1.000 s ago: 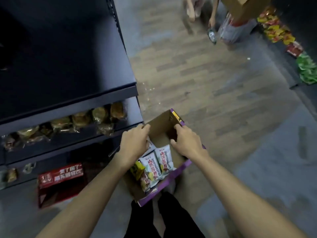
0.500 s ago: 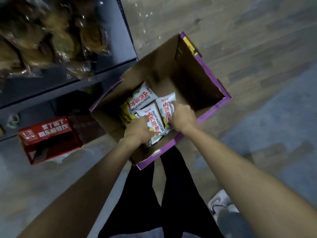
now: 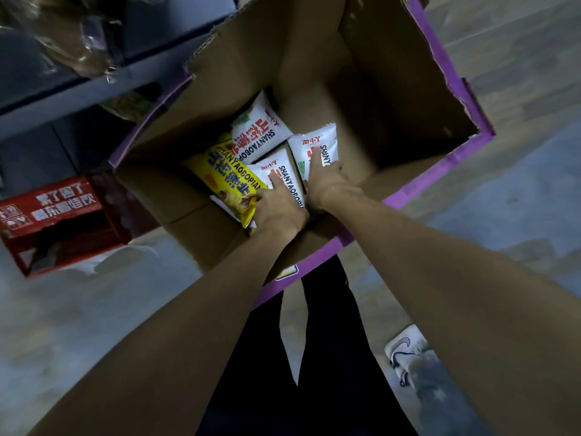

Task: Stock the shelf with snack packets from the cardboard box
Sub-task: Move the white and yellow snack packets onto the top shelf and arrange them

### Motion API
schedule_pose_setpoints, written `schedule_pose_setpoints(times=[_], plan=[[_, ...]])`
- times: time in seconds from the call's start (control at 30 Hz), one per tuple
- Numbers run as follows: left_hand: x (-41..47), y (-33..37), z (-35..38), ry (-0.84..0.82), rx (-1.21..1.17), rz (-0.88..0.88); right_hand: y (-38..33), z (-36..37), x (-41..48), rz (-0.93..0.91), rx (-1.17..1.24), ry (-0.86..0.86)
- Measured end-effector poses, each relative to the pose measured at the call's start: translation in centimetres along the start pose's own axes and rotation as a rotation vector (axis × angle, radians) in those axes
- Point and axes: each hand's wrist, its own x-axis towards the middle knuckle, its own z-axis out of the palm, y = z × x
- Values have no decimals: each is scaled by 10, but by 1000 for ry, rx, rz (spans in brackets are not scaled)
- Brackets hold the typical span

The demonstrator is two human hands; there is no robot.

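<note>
An open cardboard box (image 3: 361, 73) with purple edges stands on the floor below me. In its bottom lie white snack packets (image 3: 259, 133) and a yellow one (image 3: 224, 177). Both my hands are down inside the box. My left hand (image 3: 279, 209) grips the middle white packet (image 3: 284, 177), its fingers lying over the packet's near end and beside the yellow one. My right hand (image 3: 330, 184) grips the right-hand white packet (image 3: 314, 149). The dark shelf (image 3: 78, 89) is at the upper left, with bagged pastries (image 3: 63, 36) on it.
A red display carton (image 3: 59, 221) lies on the floor at the left, under the shelf. My dark trouser legs (image 3: 314, 357) and a white shoe (image 3: 405, 350) are below the box. Wood-pattern floor stretches to the right.
The view has dropped and closed in on the box. My hands went from the box's rim down to the packets and now hold them.
</note>
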Motion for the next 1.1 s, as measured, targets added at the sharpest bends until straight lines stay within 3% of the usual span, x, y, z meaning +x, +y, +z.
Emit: schedule_pose_setpoints(times=[0.23, 0.47, 0.63, 0.77, 1.0, 1.1], plan=[[19, 8, 10, 12, -25, -57, 1, -5, 16, 11, -94, 6], [23, 23, 10, 94, -40, -9, 12, -28, 21, -70, -166, 149], [19, 32, 10, 97, 9, 75, 22, -53, 22, -28, -255, 266], [15, 35, -9, 124, -2, 132, 23, -71, 22, -30, -177, 356], [24, 44, -48, 395, 149, 313, 15, -84, 28, -52, -101, 381], [42, 47, -58, 500, 272, 283, 15, -74, 31, -53, -106, 357]])
